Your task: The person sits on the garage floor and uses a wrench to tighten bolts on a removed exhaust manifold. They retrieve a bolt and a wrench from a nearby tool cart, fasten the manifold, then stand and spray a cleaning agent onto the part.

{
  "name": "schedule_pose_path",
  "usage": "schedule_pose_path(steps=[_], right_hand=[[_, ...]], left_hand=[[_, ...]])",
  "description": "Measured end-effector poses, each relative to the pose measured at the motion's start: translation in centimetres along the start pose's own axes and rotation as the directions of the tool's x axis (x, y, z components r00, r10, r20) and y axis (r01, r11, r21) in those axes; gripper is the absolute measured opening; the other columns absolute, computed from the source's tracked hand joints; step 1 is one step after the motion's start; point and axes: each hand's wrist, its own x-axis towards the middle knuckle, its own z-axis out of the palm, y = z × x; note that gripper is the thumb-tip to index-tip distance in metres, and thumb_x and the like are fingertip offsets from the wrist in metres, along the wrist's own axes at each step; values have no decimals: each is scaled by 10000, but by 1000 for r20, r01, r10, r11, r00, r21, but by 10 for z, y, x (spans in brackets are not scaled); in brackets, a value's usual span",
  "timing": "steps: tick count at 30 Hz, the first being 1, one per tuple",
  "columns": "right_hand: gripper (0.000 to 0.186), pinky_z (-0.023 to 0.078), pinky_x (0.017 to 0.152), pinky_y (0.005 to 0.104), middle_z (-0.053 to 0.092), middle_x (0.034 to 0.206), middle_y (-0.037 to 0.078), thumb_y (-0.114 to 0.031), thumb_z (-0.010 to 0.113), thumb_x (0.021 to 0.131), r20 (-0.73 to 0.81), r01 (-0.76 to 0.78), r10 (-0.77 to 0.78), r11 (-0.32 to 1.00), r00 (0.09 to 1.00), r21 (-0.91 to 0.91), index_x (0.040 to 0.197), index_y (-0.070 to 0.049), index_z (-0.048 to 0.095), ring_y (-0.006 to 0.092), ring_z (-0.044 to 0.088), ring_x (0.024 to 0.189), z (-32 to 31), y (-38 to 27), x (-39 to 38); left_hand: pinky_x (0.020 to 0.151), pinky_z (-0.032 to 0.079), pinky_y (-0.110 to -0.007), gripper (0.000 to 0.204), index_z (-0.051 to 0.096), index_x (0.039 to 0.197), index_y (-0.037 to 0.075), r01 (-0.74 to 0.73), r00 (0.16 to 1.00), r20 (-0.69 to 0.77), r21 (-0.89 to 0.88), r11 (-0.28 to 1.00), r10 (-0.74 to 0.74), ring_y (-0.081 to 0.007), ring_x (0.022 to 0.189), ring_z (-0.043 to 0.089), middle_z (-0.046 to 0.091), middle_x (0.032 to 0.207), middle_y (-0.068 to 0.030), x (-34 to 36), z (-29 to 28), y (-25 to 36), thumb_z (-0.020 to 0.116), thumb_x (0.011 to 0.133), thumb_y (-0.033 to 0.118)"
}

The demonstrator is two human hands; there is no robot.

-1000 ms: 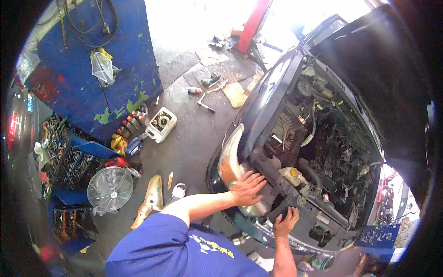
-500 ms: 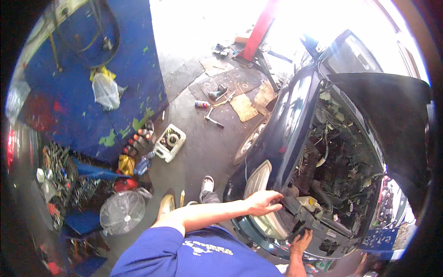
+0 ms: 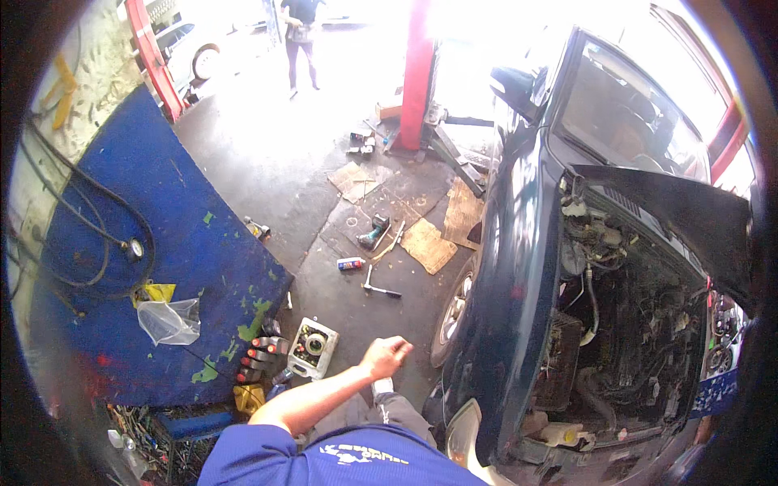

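My left hand [image 3: 387, 358], fingers curled in, hangs in the air over the floor beside the car's front wheel [image 3: 456, 314]; nothing shows in it. Out of view is my right hand. On my right stands the dark car [image 3: 519, 267] with its hood [image 3: 689, 211] raised and the engine bay [image 3: 640, 332] exposed. A reservoir with a pale yellow cap [image 3: 563, 435] sits near the front of the bay. Below the fender, the headlight [image 3: 464, 441] is partly cut off by my body. A pale open case [image 3: 322, 362] with a round part inside lies left of my hand.
On the floor ahead lie a long-handled wrench [image 3: 382, 292], a spray can [image 3: 351, 264], a teal power tool [image 3: 374, 232] and cardboard [image 3: 429, 245]. A red post [image 3: 416, 81] stands beyond. Left is a blue worn surface [image 3: 186, 243] with bottles [image 3: 263, 352] beside it. A person [image 3: 301, 40] stands far off.
My left hand has left the headlight area and moved left, its fingers now curled. My right hand has left the car's front and the view, which has swung up and leftward.
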Motion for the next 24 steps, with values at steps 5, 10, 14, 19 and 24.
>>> schedule_pose_path(steps=[5,10,14,19,24], right_hand=[[385,514,935,545,648,1256,223,-226,605,988,250,16,-74,974,965,227,1294,7,615,399,635,1093,-28,-133,-21],[348,531,892,524,658,1210,199,-219,597,999,619,26,-354,880,701,475,1279,-11,612,371,648,1047,-35,-326,-18],[319,544,858,507,666,1173,179,-213,590,1009,847,-107,-411,877,336,468,1266,-25,611,348,659,1011,-51,-443,-13],[283,561,814,486,677,1127,155,-206,582,1021,952,-252,-289,933,-98,257,1251,-43,608,320,672,965,-83,-529,-5],[247,578,771,465,687,1082,131,-199,574,1033,929,-324,-246,934,-277,150,1235,-60,606,291,685,919,-98,-637,62]], left_hand=[[777,583,-395,162,701,1016,31,164,979,-115,-61,985,-170,-288,842,754,752,890,-160,54,-65,-65,660,950,173],[912,574,-378,389,656,1217,17,260,941,-214,-35,965,-262,-248,995,739,749,1106,-151,94,-142,-140,727,883,204],[940,566,-378,474,652,1271,26,477,857,-200,-44,878,-475,-252,1034,731,747,1137,-159,138,-203,-198,753,870,258],[962,561,-397,529,654,1322,61,592,803,-197,163,789,-562,-289,1068,734,759,1148,-179,201,-287,-236,741,868,317],[1008,527,-440,486,647,1310,64,693,699,-289,47,720,-654,-322,1161,684,735,1175,-159,241,-341,-270,723,899,313]])
